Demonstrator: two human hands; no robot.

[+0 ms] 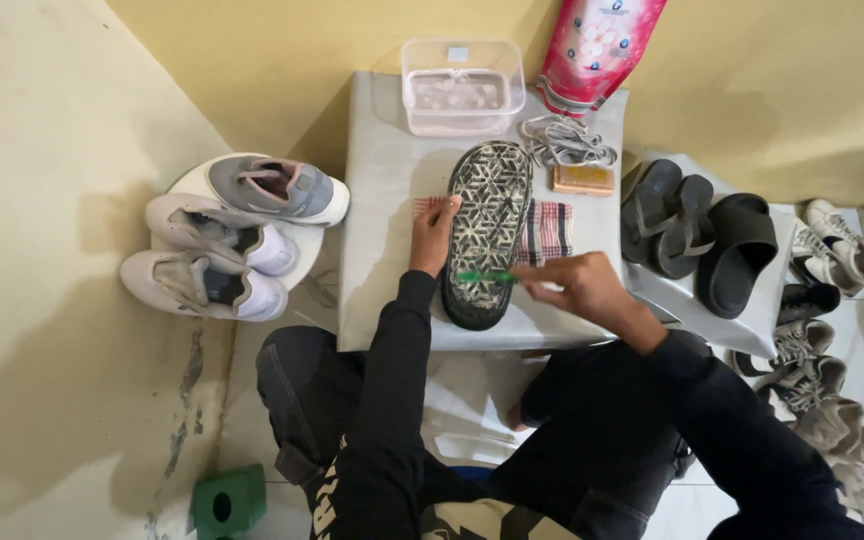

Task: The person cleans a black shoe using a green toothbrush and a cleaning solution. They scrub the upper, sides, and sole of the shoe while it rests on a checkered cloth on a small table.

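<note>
My left hand [435, 232] lay flat on the left side of the shoe [490, 232], fingers spread loose against its edge, pinning it rather than gripping. The shoe sat sole-up near the middle of the grey table [382, 200], on a checked cloth [549, 232] that poked out both sides. Its long axis ran front to back: heel toward my edge of the table, toe toward the far edge & the wall.

My right hand [580, 287] came in from the right, fingers pinched shut round a thin green tool [485, 277], prob. a small brush, tho the working end was too small to tell. The tool lay crosswise over the sole's heel half, roughly square to the shoe's long axis, tip touching the tread. So the shoe lay just left of my right fingers, w/ the rest of the sole stretching away toward the far edge. Right hand was nearer the heel, left hand nearer mid-sole.

At the far edge stood a clear plastic tub [462, 85], w/ a pink pouch [597, 45] at the far right corner. Loose grey laces [564, 140] & a brown block [583, 179] lay right of the toe. Off the table: pale sneakers [232, 235] to the left, dark sandals [702, 235] to the right.
</note>
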